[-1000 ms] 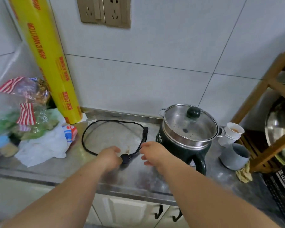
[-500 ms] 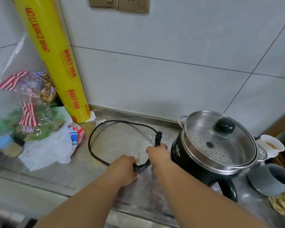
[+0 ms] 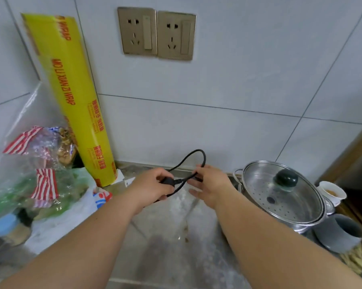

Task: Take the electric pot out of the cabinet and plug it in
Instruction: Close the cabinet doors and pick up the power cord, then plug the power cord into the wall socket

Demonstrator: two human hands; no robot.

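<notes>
The electric pot (image 3: pixel 284 197), dark with a steel steamer tray and a glass lid with a dark knob, stands on the steel counter (image 3: pixel 165 236) at the right. Its black power cord (image 3: pixel 193 159) is lifted off the counter in a loop between my hands. My left hand (image 3: pixel 150 187) is shut on the cord's plug end. My right hand (image 3: pixel 209 184) pinches the cord a little to the right, close to the pot. Two wall sockets (image 3: pixel 157 34) sit on the tiled wall above the hands, both with nothing plugged in.
A tall yellow cling-wrap roll (image 3: pixel 71 97) leans against the wall at the left. Plastic bags of food (image 3: pixel 34 176) fill the left counter. A small white cup (image 3: pixel 332 191) and a grey cup (image 3: pixel 340 232) stand right of the pot, beside a wooden rack (image 3: pixel 355 147).
Both hands have raised the cord off the counter, so its loop now hangs in the air. The view has tilted up, bringing the wall sockets fully into sight.
</notes>
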